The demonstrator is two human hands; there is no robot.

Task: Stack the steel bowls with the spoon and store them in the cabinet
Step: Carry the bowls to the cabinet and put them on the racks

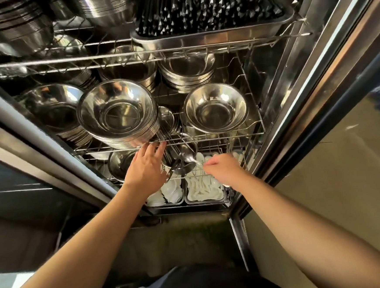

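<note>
I keep my left hand (146,164), fingers spread and holding nothing, steadying the wire rack shelf (206,138) while my right hand (222,167), just below that shelf, pinches the shiny steel spoon (186,159) to lodge it.

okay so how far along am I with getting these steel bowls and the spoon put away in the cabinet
Mostly done, it looks: tall bowl stacks already sit on the middle wire rack. In hand: your left hand is at that rack's front edge, and your right hand is by the steel spoons just below; whether it grips one is unclear. Left: settle the spoon, withdraw, and close the cabinet door.
</note>
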